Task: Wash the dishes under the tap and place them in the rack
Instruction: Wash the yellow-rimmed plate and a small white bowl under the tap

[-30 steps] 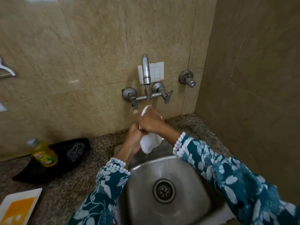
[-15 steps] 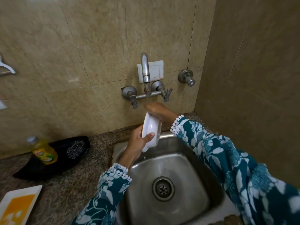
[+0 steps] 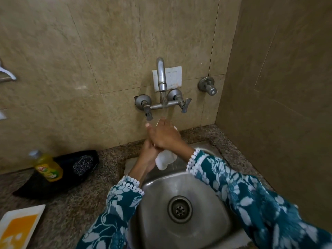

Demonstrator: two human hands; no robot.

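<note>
Both hands back together under the tap: left hand gripping the white dish, right hand now rubbing over it. Rinsing continues; rack unseen.

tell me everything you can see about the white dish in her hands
The white dish is small, smooth and glossy, like ceramic or plastic. It is held roughly on edge under the tap and above the sink. The left hand grips it from the left; the right hand covers its upper part, so only its lower end and a top corner show.
</note>
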